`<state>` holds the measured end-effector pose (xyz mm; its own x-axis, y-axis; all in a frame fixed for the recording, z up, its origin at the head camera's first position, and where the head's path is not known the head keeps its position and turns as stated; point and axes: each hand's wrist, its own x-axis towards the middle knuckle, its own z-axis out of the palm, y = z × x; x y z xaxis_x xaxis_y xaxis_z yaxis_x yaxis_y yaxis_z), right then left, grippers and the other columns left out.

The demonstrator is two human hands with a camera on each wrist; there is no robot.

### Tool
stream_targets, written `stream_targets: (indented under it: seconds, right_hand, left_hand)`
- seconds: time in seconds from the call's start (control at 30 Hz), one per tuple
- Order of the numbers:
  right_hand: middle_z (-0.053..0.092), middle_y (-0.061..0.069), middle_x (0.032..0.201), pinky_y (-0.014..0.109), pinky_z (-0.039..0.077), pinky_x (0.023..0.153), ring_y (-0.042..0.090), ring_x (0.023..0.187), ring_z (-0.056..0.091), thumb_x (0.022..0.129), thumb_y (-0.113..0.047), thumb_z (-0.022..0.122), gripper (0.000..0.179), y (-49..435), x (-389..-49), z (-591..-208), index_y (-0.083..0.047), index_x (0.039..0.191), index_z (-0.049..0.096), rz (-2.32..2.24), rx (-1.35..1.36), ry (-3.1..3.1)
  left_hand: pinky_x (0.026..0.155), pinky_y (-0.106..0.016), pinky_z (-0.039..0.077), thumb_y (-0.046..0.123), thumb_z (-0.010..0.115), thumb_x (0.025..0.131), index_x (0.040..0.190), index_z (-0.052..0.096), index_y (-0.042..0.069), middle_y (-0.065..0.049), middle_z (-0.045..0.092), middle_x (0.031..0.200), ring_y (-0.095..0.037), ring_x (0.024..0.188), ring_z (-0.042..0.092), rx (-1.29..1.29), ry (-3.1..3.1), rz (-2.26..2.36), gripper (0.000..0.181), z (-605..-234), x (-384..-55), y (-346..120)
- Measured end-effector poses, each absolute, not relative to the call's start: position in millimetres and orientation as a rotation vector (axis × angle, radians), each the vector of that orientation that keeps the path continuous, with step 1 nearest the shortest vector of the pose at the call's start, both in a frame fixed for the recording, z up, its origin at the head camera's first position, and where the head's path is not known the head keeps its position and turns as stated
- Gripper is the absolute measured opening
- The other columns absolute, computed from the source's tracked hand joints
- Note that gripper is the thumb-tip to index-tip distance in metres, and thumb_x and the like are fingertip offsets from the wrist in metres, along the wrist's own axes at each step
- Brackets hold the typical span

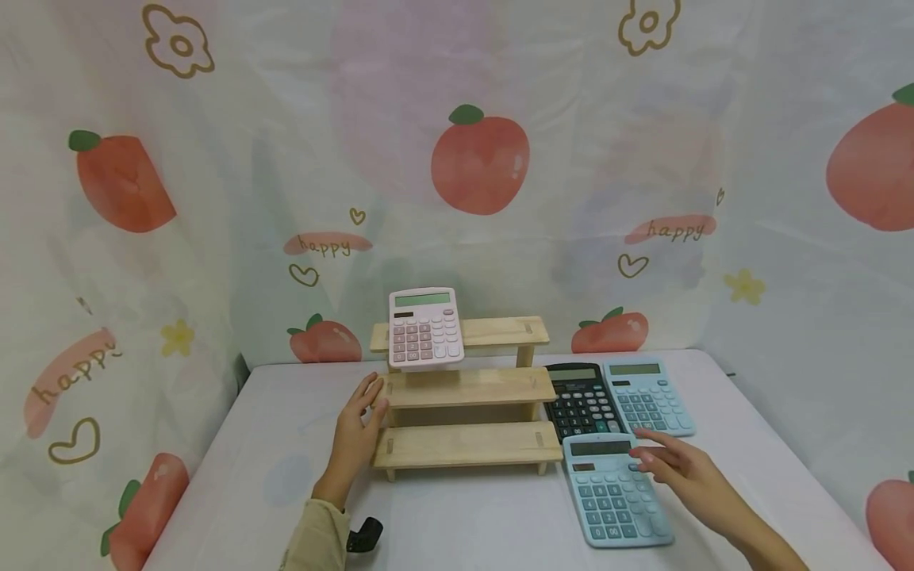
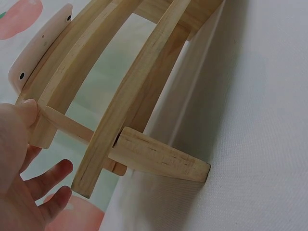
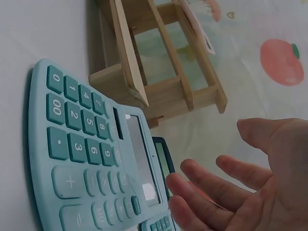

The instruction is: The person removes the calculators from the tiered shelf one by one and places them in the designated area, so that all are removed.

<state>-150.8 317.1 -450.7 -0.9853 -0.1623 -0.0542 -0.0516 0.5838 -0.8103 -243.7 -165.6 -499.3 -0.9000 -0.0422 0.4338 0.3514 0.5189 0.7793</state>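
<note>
A three-tier wooden shelf [image 1: 467, 446] stands mid-table. On its top tier a pink calculator [image 1: 427, 329] leans upright. My left hand [image 1: 355, 440] is at the left end of the middle tier; in the left wrist view its thumb touches the wood while the other fingers [image 2: 53, 175] reach loosely past it. A light blue calculator [image 1: 620, 496] lies in front, right of the shelf. Over its upper right corner is my right hand [image 1: 693, 476], fingers loosely extended and nothing held.
Behind the front calculator lie a black calculator [image 1: 584, 400] and another light blue calculator [image 1: 650, 396], side by side against the shelf's right. A small black object [image 1: 366, 535] shows beside the left sleeve [image 1: 319, 535]. Fruit-printed cloth [image 1: 543, 262] walls the table's back and sides.
</note>
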Motion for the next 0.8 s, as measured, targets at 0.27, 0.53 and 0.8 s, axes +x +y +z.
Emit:
stream_targets:
  seconds: [0.27, 0.53, 0.8]
  right_hand:
    - [0.062, 0.031, 0.133, 0.035, 0.06, 0.086, 0.001, 0.099, 0.068, 0.108, -0.023, 0.049, 0.052, 297.7, -160.4, -443.0, 0.006, 0.151, 0.038, -1.439, -0.264, 2.648]
    - [0.06, 0.034, 0.135, 0.032, 0.059, 0.086, -0.004, 0.099, 0.066, 0.108, -0.019, 0.048, 0.05, 281.5, -170.8, -436.2, 0.005, 0.151, 0.038, -1.514, -0.408, 2.608]
    - [0.063, 0.031, 0.132, 0.026, 0.058, 0.083, -0.003, 0.098, 0.067, 0.108, -0.021, 0.05, 0.049, 267.7, -180.7, -435.5, 0.003, 0.149, 0.042, -1.535, -0.437, 2.605]
  left_hand:
    - [0.097, -0.058, 0.05, 0.019, 0.059, 0.103, 0.144, 0.053, -0.002, -0.015, 0.045, 0.158, -0.039, 0.145, 0.044, -0.268, -2.364, -1.346, 0.047, -498.8, -244.3, -166.2]
    - [0.097, -0.059, 0.05, 0.019, 0.059, 0.103, 0.143, 0.054, -0.004, -0.017, 0.045, 0.157, -0.04, 0.144, 0.044, -0.269, -2.368, -1.339, 0.046, -498.6, -243.9, -166.5]
    - [0.098, -0.06, 0.05, 0.019, 0.06, 0.103, 0.143, 0.054, -0.003, -0.016, 0.046, 0.157, -0.04, 0.144, 0.044, -0.267, -2.358, -1.348, 0.047, -499.9, -244.2, -165.9]
